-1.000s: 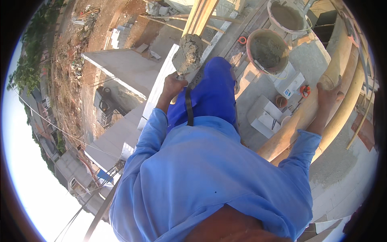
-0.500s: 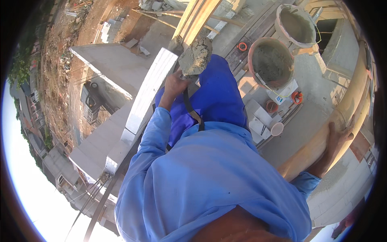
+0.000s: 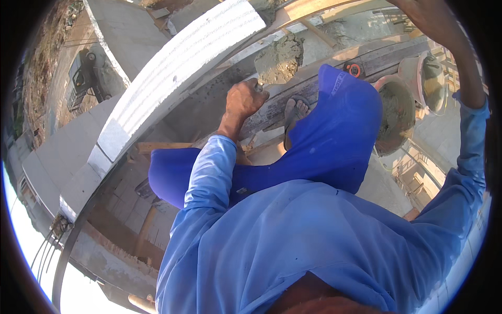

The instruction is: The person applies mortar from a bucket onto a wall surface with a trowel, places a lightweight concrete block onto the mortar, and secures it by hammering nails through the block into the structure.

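Observation:
My left hand (image 3: 244,100) is closed around the handle of a trowel, near the middle of the view. Grey wet mortar (image 3: 282,58) is heaped on the trowel and hides most of its blade. To the left of that hand, apart from it, runs a wall of white blocks (image 3: 183,65). My right arm is stretched up to the far right corner, where my right hand (image 3: 426,18) is cut off by the upper edge. Its fingers are out of sight, so whether it grips anything does not show.
Two buckets, one of mortar (image 3: 395,112) and one paler (image 3: 434,81), stand right of my blue-trousered knee. An orange ring-shaped thing (image 3: 354,70) lies on weathered planks (image 3: 334,60). My sandalled foot (image 3: 296,112) rests there. Rebar ends (image 3: 49,243) stick out at the lower left.
My right hand has left the round wooden pole and swung up to the far right. My left hand, with the loaded trowel, is now farther from my body, and my legs have spread.

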{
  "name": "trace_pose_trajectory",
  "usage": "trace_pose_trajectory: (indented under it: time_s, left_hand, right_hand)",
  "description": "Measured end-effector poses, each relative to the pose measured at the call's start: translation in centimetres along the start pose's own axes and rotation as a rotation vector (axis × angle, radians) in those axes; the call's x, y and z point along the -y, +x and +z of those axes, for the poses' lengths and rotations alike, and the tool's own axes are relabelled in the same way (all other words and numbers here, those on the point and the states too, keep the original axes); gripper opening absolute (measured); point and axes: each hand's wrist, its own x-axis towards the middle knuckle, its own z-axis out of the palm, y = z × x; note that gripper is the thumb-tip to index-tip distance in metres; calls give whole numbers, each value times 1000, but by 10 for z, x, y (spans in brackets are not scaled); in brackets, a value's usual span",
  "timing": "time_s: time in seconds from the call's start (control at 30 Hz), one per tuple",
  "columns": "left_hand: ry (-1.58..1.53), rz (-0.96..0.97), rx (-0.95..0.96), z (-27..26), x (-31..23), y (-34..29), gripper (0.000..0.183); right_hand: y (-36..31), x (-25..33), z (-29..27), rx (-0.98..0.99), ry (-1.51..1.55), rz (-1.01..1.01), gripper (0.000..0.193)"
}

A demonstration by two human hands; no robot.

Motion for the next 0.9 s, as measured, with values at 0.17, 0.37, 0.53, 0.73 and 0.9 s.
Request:
trace_pose_trajectory:
  time_s: [0.17, 0.37, 0.53, 0.73, 0.9]
  left_hand:
    - [-68, -200, -31, 14, 30, -13, 42]
    - [-261, -309, -61, 20, 69, -18, 28]
    - [-258, -288, 42, -9, 70, -1, 21]
    - [-495, -294, 113, -46, 80, -7, 27]
    - [-455, -299, 86, -62, 77, -10, 21]
  right_hand:
    - [152, 84, 127, 53, 421, -448, 63]
    - [187, 137, 162, 133, 324, -528, 67]
    - [189, 137, 165, 273, 311, -562, 63]
    - [190, 141, 177, 196, 321, -540, 59]
    - [196, 120, 215, -147, 349, -804, 56]
